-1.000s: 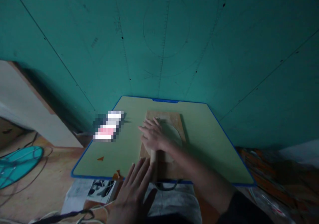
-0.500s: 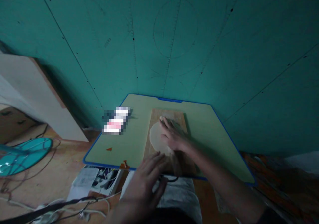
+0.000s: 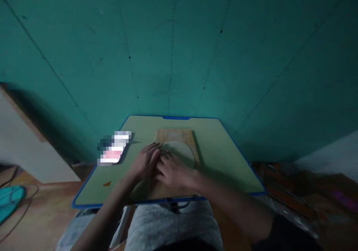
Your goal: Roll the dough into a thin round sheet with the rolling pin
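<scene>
A pale, round, flat sheet of dough (image 3: 180,151) lies on a wooden board (image 3: 175,133). My left hand (image 3: 145,161) is at the board's left side by the dough's left edge, fingers together and thumb closed toward them. Close beside it, my right hand (image 3: 172,172) covers the lower left of the dough, its fingers bent over that edge. The two hands meet at the fingertips and appear to grip the dough's edge there, though the exact grip is dim and partly hidden.
The board rests on a small pale green table (image 3: 223,158) with a blue rim. At its left lies a pixelated phone-like object (image 3: 114,150); nearer is an orange scrap (image 3: 107,184). A green wall (image 3: 173,57) rises behind. A white panel (image 3: 33,146) leans at left.
My left hand has moved up from the table's front edge onto the board. My right hand has drawn back from the dough's far side to its left edge. The view has shifted.
</scene>
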The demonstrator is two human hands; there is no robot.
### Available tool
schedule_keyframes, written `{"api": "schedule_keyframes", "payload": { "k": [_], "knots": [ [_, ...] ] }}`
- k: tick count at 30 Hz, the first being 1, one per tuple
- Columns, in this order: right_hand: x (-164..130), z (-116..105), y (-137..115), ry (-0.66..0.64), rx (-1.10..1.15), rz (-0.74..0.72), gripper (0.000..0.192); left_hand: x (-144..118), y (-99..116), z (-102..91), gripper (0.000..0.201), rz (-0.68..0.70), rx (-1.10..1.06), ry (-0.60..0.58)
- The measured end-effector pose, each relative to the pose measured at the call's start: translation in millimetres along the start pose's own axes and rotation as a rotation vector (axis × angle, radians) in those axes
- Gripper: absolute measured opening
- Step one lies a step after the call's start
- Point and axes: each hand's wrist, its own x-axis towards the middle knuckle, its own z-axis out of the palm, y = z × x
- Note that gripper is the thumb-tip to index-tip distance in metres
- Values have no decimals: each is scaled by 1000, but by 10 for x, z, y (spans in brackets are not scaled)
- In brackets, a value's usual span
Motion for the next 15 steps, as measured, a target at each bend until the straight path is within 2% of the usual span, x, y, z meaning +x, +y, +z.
{"api": "schedule_keyframes", "payload": {
  "k": [3, 7, 10, 15],
  "knots": [
    [-295, -85, 101, 27, -77, 217, 51, 158, -76, 207, 53, 107, 126, -46],
    [-474, -231, 227, 76, -151, 418, 40, 416, -120, 368, 49, 174, 269, 29],
    [-489, -302, 337, 118, -203, 472, 36, 587, -37, 369, 48, 210, 304, 18],
    [-494, -269, 514, 99, -70, 580, 39, 773, 139, 246, 47, 168, 427, -131]
  ]
}}
